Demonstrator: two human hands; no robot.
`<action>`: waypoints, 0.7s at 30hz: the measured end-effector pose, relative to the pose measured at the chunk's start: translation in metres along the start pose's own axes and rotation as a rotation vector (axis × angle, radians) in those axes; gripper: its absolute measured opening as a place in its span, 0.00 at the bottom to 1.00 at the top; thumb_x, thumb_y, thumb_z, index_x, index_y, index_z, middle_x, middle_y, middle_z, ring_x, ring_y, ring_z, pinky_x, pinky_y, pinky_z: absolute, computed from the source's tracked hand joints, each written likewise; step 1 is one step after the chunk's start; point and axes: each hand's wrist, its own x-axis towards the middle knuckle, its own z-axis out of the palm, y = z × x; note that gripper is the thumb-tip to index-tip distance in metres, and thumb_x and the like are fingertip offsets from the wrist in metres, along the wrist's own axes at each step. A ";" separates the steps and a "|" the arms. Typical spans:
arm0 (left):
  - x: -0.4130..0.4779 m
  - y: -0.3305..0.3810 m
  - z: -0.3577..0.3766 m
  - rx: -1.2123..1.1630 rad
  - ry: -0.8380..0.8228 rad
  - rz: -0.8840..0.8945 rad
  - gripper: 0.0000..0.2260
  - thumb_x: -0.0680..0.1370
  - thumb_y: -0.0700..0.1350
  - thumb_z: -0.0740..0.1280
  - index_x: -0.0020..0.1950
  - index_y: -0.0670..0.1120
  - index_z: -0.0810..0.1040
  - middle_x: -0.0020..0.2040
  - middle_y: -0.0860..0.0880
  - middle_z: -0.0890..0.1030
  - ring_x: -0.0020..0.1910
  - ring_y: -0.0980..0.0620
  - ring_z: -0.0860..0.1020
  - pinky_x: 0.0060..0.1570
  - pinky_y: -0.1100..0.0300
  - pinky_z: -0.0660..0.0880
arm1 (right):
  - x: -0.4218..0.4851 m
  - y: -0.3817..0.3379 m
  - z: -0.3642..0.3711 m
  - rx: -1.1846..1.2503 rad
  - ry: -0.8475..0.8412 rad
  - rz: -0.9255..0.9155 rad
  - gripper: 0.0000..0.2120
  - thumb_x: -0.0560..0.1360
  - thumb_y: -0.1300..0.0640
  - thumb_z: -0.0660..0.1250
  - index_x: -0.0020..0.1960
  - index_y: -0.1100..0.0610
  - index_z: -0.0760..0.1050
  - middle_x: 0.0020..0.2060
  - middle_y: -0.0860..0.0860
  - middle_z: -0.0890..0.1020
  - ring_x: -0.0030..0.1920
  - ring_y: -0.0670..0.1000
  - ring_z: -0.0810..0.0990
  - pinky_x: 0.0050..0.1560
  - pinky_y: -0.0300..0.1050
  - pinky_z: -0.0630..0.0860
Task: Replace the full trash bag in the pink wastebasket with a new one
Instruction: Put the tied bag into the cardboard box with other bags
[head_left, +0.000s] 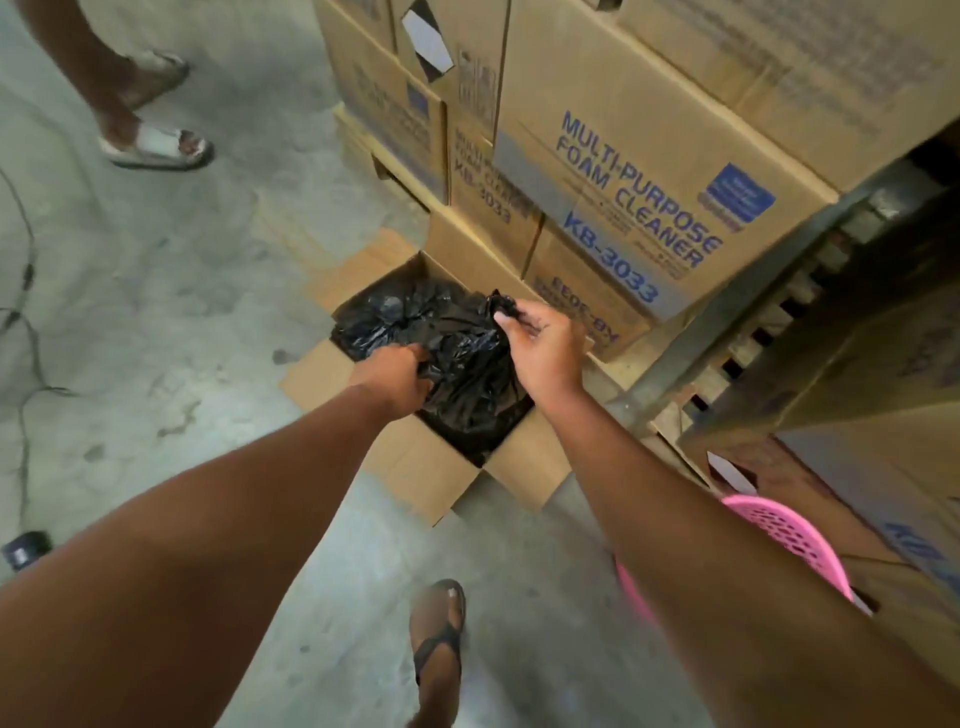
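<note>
A black trash bag (467, 353) fills an open cardboard box (426, 467) on the floor at the centre of the head view. My left hand (397, 374) grips the bag's crumpled plastic at its near left side. My right hand (545, 343) pinches a raised fold of the same bag at its top right. The pink wastebasket (789, 535), with a perforated wall, lies at the lower right, mostly hidden behind my right forearm; I cannot see inside it.
Stacked cardboard cartons (649, 171) marked as foam cleaner rise right behind the box, on a pallet (779, 322). Another person's sandalled feet (156, 145) stand at the upper left. A cable (26, 322) trails along the left floor. My own sandalled foot (436, 623) is below.
</note>
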 end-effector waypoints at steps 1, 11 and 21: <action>0.003 -0.004 0.006 -0.011 -0.002 -0.002 0.19 0.77 0.52 0.65 0.67 0.51 0.72 0.59 0.44 0.79 0.55 0.42 0.78 0.46 0.53 0.75 | 0.000 0.005 0.010 -0.028 -0.016 0.004 0.12 0.74 0.59 0.74 0.56 0.61 0.83 0.47 0.51 0.87 0.44 0.37 0.82 0.49 0.29 0.79; -0.011 -0.006 0.026 0.006 -0.027 -0.017 0.21 0.75 0.53 0.65 0.68 0.51 0.71 0.63 0.43 0.78 0.59 0.41 0.77 0.53 0.49 0.76 | -0.010 0.001 0.028 -0.149 -0.075 0.072 0.17 0.76 0.57 0.73 0.63 0.61 0.79 0.54 0.57 0.85 0.56 0.52 0.84 0.60 0.46 0.81; -0.070 0.072 0.000 0.126 -0.057 0.071 0.19 0.76 0.53 0.65 0.66 0.49 0.72 0.59 0.44 0.77 0.58 0.41 0.76 0.55 0.46 0.76 | -0.051 -0.003 -0.076 -0.306 -0.193 0.124 0.21 0.77 0.55 0.70 0.69 0.55 0.74 0.62 0.57 0.80 0.63 0.56 0.79 0.66 0.52 0.76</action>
